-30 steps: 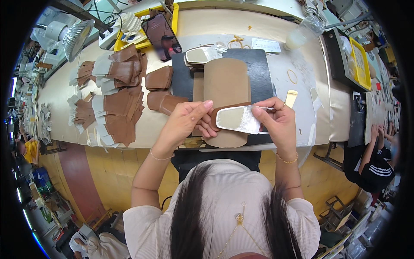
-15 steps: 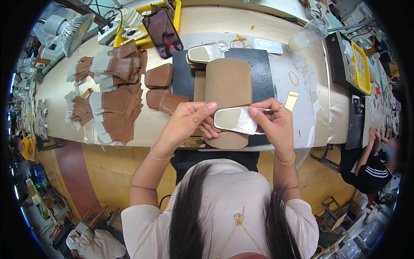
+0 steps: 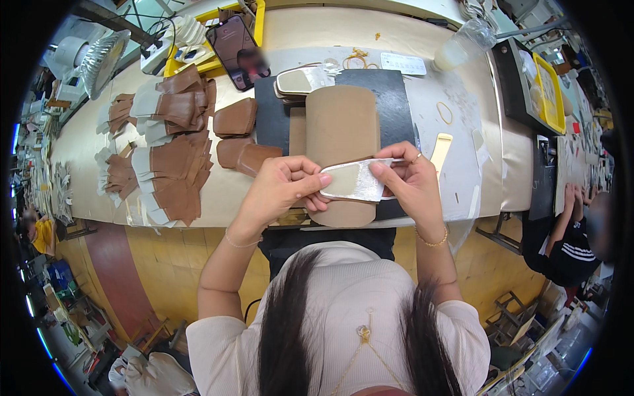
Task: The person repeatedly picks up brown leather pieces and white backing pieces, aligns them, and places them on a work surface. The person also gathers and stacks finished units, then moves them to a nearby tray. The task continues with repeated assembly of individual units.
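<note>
Head view: the left hand [image 3: 272, 193] is closed to a narrow grip, its thumb pressing the rounded left end of a beige-and-silver piece [image 3: 343, 179], its fingers curled under and behind that end; the right hand [image 3: 416, 186] pinches the silver right end between thumb and fingers; the piece thus lies between the two hands, beige part toward the left hand, silver part toward the right, a brown edge showing along it; whether it touches the rounded brown block [image 3: 341, 125] below it, I cannot tell.

The block stretches away beyond both hands, over a black mat [image 3: 391, 99]; farther off, beyond the left hand, sits a stack of similar pieces [image 3: 295, 82]; just beyond the left hand's knuckles lie brown leather pieces [image 3: 247, 156], and well to its left, fanned leather bundles [image 3: 173, 175]; just beyond the right hand, on the worktop [image 3: 297, 30], lie a pale yellow strip [image 3: 440, 152] and a rubber band [image 3: 444, 113].
</note>
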`<move>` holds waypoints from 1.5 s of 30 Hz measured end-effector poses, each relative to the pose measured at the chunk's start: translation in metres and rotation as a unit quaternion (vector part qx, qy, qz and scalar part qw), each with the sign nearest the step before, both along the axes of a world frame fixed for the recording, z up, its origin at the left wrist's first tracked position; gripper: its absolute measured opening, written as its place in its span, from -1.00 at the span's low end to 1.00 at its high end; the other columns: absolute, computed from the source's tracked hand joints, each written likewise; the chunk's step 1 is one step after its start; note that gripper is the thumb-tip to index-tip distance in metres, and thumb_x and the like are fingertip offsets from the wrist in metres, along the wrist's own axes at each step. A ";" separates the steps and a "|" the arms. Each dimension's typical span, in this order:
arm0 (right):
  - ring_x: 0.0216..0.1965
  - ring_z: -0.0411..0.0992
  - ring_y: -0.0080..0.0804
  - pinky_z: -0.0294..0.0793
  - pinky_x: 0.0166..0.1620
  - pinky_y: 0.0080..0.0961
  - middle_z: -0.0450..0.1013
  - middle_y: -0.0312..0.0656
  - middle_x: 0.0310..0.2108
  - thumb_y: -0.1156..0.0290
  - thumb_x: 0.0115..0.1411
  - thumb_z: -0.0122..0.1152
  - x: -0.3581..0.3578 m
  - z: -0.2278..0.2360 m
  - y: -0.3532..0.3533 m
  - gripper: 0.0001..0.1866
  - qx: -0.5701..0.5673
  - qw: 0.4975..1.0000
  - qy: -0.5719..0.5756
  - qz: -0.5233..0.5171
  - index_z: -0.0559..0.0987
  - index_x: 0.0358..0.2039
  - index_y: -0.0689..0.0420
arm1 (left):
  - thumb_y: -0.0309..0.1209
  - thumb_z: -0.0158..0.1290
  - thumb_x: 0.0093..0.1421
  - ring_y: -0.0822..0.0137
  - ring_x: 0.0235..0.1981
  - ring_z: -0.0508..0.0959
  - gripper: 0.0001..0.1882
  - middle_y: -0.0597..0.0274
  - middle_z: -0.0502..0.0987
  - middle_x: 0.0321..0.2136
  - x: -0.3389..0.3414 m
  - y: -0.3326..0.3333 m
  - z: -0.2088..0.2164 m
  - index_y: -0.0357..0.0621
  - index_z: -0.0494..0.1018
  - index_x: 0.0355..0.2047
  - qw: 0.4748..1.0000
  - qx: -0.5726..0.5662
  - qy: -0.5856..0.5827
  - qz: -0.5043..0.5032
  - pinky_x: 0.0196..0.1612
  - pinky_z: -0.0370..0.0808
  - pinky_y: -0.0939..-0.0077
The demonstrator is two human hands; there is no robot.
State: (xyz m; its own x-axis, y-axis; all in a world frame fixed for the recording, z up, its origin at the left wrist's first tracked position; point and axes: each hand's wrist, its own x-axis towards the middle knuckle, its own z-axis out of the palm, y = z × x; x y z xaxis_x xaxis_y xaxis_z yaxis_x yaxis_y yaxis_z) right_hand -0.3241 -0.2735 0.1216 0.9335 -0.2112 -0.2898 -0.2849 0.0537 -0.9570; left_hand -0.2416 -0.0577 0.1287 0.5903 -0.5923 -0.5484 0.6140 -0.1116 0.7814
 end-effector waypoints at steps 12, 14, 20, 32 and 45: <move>0.15 0.25 -0.18 0.18 0.16 -0.29 0.34 -0.15 0.07 0.13 0.05 0.30 -0.013 0.014 0.010 -0.38 -0.486 0.814 -0.310 0.066 0.38 0.10 0.08 | -0.41 0.14 0.18 0.42 -0.61 0.57 -0.78 0.12 0.55 -0.58 -0.001 0.002 -0.006 -0.38 0.46 -0.37 0.999 -0.020 -0.030 0.008 -0.51 0.53 0.65; 0.27 0.07 -0.13 -0.01 0.26 -0.19 0.21 -0.16 0.20 -0.03 0.11 0.13 -0.013 0.015 0.027 -0.32 -0.461 0.801 -0.304 0.229 0.31 0.19 0.04 | -0.41 0.13 0.18 0.42 -0.60 0.57 -0.79 0.12 0.55 -0.58 -0.001 0.001 -0.007 -0.39 0.46 -0.37 0.996 -0.054 -0.063 0.019 -0.50 0.54 0.63; 0.36 -0.09 -0.10 -0.23 0.35 -0.14 0.01 -0.11 0.33 -0.31 0.18 -0.31 -0.009 -0.022 0.025 -0.14 -0.373 0.834 -0.328 0.239 0.11 0.31 0.08 | -0.43 0.10 0.19 0.38 -0.61 0.58 -0.85 0.14 0.56 -0.58 0.002 0.002 -0.006 -0.31 0.46 -0.40 0.999 0.002 -0.041 -0.021 -0.53 0.53 0.61; 0.33 0.00 -0.09 -0.04 0.32 -0.31 0.02 0.01 0.32 0.33 0.26 0.03 -0.054 -0.070 -0.071 -0.46 -0.325 0.933 -0.133 -0.078 0.24 0.23 0.19 | -0.30 0.02 0.27 0.36 -0.64 0.57 -0.78 0.12 0.56 -0.59 0.063 0.012 -0.001 -0.24 0.43 -0.28 0.981 -0.065 -0.164 0.079 -0.60 0.51 0.62; 0.18 0.19 -0.02 0.18 0.20 -0.29 0.27 0.06 0.13 0.21 0.17 0.15 -0.069 -0.133 -0.253 -0.49 -0.676 0.701 0.150 -0.170 0.42 0.07 0.22 | -0.09 0.15 0.15 0.59 -0.80 0.38 -0.63 0.39 0.41 -0.76 0.133 0.010 -0.034 -0.14 0.45 -0.55 0.921 0.235 -0.308 0.034 -0.75 0.25 0.72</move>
